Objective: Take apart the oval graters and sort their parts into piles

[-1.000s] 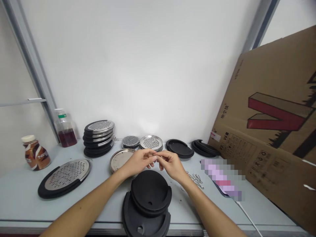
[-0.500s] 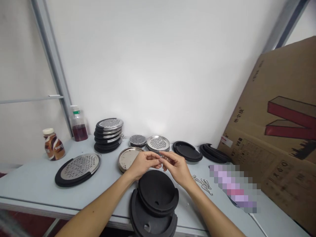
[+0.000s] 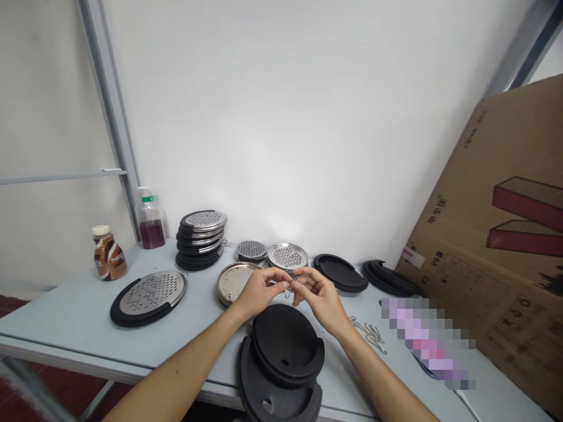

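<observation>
Left hand (image 3: 263, 290): your thumb and fingertips pinch a thin, curved metal wire piece (image 3: 287, 294).
Right hand (image 3: 319, 295): your fingers curl close beside it; whether they grip it, I cannot tell.
Wire piece: at your fingertips, above smooth, matte black round holders (image 3: 288, 340), stacked and notched.
Loose hooks (image 3: 368, 333): slim, bent metal, right of your hands.
Shiny disc (image 3: 235, 283): rimmed round metal, behind your left hand.

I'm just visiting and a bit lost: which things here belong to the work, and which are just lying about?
Likely part of the work:
small wire piece at the fingers
wire hooks
black round pieces
perforated discs

Probably just lying about:
brown bottle
red-liquid bottle
cardboard box
cable
</observation>
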`<state>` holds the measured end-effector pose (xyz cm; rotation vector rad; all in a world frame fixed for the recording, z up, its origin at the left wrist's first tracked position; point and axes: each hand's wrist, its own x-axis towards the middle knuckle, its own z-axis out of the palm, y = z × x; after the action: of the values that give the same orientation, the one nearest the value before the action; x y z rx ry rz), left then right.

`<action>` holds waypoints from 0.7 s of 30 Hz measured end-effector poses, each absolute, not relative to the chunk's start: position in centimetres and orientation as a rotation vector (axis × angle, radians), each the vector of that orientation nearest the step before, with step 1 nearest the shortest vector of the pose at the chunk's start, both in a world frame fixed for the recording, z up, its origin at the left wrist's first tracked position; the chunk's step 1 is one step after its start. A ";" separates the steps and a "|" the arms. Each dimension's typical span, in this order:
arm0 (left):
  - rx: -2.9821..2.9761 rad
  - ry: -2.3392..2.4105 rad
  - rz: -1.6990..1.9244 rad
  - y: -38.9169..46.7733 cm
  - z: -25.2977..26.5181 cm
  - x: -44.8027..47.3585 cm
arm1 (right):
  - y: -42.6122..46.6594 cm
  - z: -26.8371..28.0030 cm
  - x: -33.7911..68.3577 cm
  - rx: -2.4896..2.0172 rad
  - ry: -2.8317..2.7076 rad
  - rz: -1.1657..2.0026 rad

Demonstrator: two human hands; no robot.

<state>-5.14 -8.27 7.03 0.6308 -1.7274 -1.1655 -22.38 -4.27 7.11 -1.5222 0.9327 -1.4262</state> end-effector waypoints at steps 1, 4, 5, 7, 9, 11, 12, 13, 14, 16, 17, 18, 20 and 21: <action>0.625 -1.730 -1.192 -8.2 7.0 -5.2 | -4.2 7.2 -22.4 -1.510 0.917 -1.423; 0.591 -1.649 -1.370 -8.1 7.0 -5.3 | -4.1 7.3 -22.5 -1.506 0.937 -1.411; 0.576 -1.606 -1.449 -8.0 7.0 -5.4 | -4.1 7.3 -22.6 -1.493 0.947 -1.425; 0.553 -1.552 -1.558 -8.0 6.9 -5.5 | -4.1 7.3 -22.7 -1.456 0.961 -1.473; 0.567 -1.538 -1.547 -8.1 6.8 -5.5 | -4.2 7.2 -22.8 -1.447 0.984 -1.510; 0.598 -1.515 -1.475 -8.3 6.6 -5.4 | -4.2 7.2 -22.8 -1.468 1.026 -1.528; 0.608 -1.497 -1.454 -8.4 6.6 -5.4 | -4.2 7.2 -22.9 -1.483 1.047 -1.530; 0.609 -1.480 -1.454 -8.4 6.6 -5.4 | -4.2 7.1 -22.9 -1.501 1.066 -1.531; 0.600 -1.463 -1.477 -8.5 6.6 -5.4 | -4.2 7.1 -23.0 -1.523 1.080 -1.531; 0.572 -1.437 -1.573 -8.5 6.8 -5.3 | -4.2 7.0 -23.0 -1.575 1.098 -1.531; 0.557 -1.428 -1.624 -8.4 6.9 -5.3 | -4.3 7.0 -23.1 -1.606 1.106 -1.531; 0.548 -1.419 -1.657 -8.4 7.0 -5.3 | -4.3 6.9 -23.1 -1.648 1.117 -1.531; 0.543 -1.403 -1.659 -8.3 7.1 -5.4 | -4.3 6.6 -23.2 -1.785 1.156 -1.531; 0.549 -1.394 -1.639 -8.3 7.1 -5.4 | -4.3 6.4 -23.2 -1.883 1.184 -1.537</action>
<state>-5.39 -8.34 7.13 0.5488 -1.3943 -1.6386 -23.17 -4.33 6.44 -1.8827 1.1836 -1.5375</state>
